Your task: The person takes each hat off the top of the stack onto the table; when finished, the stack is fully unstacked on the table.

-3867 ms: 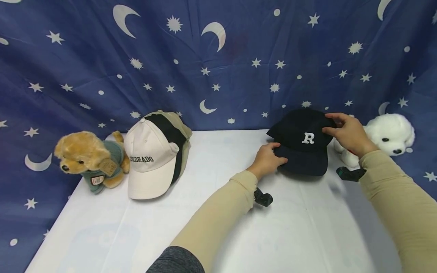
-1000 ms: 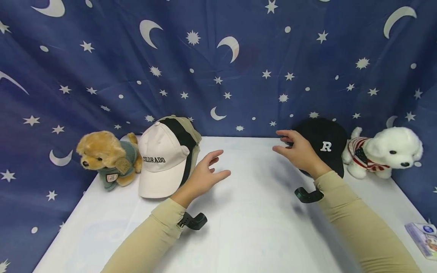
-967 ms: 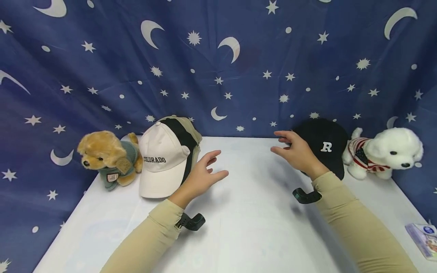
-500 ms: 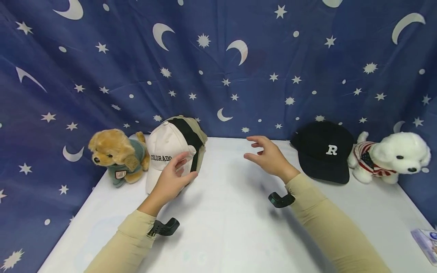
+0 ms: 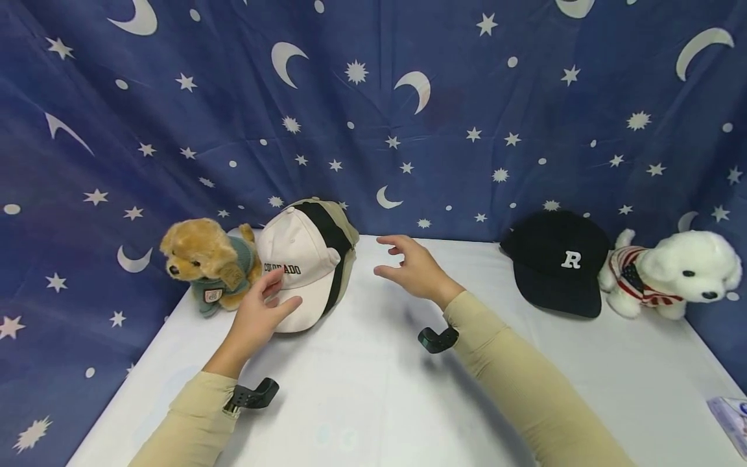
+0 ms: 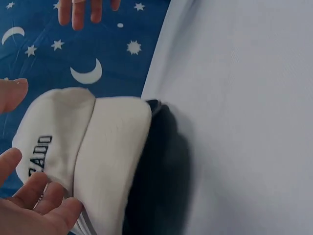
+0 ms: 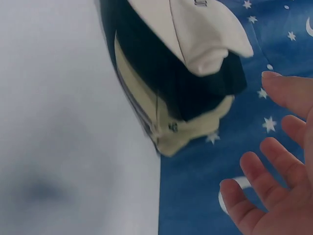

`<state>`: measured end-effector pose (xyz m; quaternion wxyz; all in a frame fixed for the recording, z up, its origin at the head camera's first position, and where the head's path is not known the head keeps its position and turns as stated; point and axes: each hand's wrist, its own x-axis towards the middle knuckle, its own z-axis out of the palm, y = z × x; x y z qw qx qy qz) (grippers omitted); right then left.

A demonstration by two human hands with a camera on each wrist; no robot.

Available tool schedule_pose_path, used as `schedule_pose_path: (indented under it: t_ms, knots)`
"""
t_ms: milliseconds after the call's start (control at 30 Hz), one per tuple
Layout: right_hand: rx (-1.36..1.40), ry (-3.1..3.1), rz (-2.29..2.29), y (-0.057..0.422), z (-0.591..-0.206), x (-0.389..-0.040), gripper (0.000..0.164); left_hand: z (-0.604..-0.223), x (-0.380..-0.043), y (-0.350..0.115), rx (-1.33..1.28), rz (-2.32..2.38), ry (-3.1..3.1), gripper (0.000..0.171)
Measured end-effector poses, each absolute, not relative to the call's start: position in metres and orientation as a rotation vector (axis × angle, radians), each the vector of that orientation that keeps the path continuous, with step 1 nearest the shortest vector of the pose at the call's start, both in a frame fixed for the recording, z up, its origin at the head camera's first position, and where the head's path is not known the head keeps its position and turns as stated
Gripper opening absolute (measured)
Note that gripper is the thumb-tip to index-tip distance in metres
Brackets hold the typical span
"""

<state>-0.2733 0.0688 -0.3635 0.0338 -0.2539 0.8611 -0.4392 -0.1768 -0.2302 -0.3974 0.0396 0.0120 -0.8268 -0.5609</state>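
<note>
A white baseball cap (image 5: 294,243) lettered COLORADO sits at the front of a nested stack on the left, over a black cap (image 5: 327,227) and a beige cap (image 5: 345,217). My left hand (image 5: 257,318) is in front of the white cap, thumb and fingers spread, covering part of its lettering in the head view. To the right of the stack, my right hand (image 5: 417,269) hovers with its fingers loosely bent and nothing in them. A black cap with a white R (image 5: 554,259) rests on the table at the right, apart from both hands.
A tan plush dog (image 5: 201,250) in a green sweater sits left of the stack. Right of the R cap is a white plush dog (image 5: 691,266) in a striped shirt. A purple-white packet (image 5: 729,421) lies near the right edge of the white table (image 5: 362,395). A starry blue curtain (image 5: 443,84) hangs behind.
Earlier both hands held the R cap at the right; it has been let go. Both hands have since moved left, the left one to the front of the white cap. The view has shifted somewhat.
</note>
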Motion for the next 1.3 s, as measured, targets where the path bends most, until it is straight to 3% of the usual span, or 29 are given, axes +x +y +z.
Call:
schedule_pose_path:
  t_ms: [567, 1300]
  knots:
    - [-0.919, 2.604, -1.242, 0.003, -0.365, -0.278, 0.064, -0.418, -0.177, -0.26, 0.31, -1.623, -2.671, 0.081]
    - [-0.954, 2.568, -1.152, -0.034, -0.354, -0.28, 0.065, -0.433, -0.184, -0.271, 0.38, -1.63, -2.654, 0.081]
